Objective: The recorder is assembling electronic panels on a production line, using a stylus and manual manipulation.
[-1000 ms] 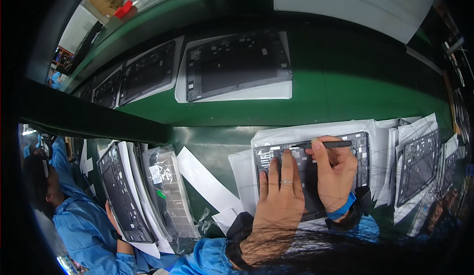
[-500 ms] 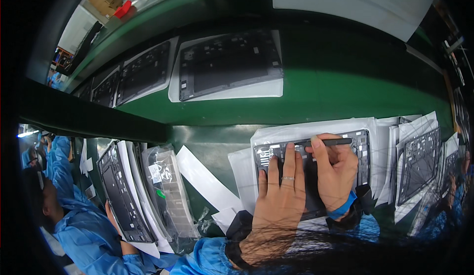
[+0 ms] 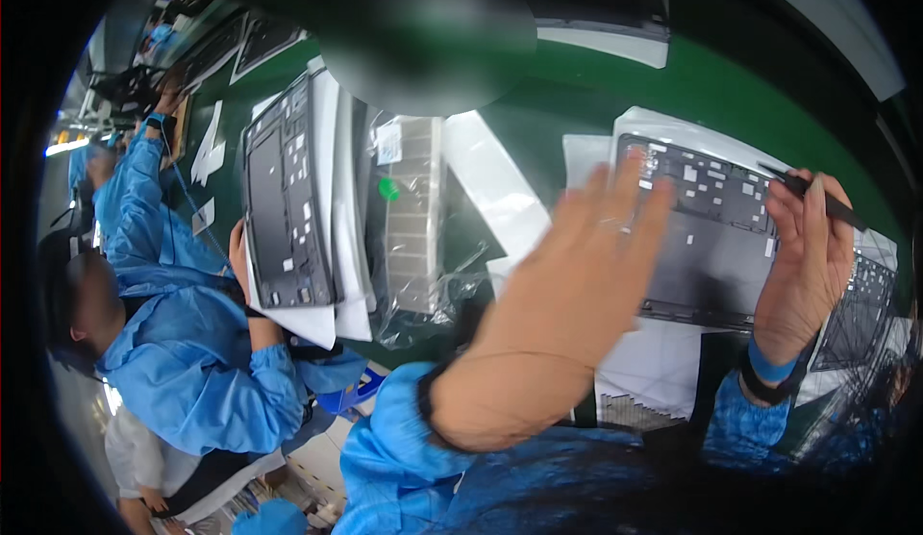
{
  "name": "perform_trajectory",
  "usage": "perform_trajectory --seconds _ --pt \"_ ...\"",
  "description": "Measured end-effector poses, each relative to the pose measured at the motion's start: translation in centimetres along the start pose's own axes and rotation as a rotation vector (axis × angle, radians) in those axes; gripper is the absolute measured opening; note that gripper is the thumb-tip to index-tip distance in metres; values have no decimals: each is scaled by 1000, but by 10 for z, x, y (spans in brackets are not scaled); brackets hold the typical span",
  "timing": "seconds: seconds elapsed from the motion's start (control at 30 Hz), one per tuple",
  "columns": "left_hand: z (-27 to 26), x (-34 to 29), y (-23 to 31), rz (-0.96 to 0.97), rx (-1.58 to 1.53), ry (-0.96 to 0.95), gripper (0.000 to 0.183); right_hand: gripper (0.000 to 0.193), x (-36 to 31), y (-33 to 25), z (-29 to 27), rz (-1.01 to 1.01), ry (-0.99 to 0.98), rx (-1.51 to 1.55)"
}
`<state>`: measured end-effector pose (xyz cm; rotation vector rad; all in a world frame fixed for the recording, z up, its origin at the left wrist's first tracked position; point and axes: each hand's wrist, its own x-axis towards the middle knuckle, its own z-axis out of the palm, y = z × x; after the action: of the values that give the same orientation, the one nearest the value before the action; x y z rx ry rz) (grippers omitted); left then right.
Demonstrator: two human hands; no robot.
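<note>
The left hand (image 3: pixel 586 275) hovers blurred, fingers spread and empty, over the near left part of the dark laptop shell (image 3: pixel 711 227). At the shell's right edge the right hand (image 3: pixel 803 266) pinches a thin black tool (image 3: pixel 808 194). The shell lies on white sheets on the green table (image 3: pixel 692 93). Left of the shell sits a clear bag of grey pads (image 3: pixel 413 218), then a second shell (image 3: pixel 284 208) before a co-worker in blue (image 3: pixel 192 362). Compared with half a second ago, the view has swung left and the left hand has lifted off the shell.
</note>
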<state>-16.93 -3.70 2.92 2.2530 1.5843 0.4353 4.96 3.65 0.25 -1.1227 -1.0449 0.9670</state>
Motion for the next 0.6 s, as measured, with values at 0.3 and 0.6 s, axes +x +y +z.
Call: perform_trajectory --seconds 0.3,0.6 --pt "33 -131 -18 -364 0 -184 142 22 -117 27 51 64 -1178 -347" --pt "31 -131 -27 -331 -35 -215 136 23 -110 26 72 -65 -1325 -582"
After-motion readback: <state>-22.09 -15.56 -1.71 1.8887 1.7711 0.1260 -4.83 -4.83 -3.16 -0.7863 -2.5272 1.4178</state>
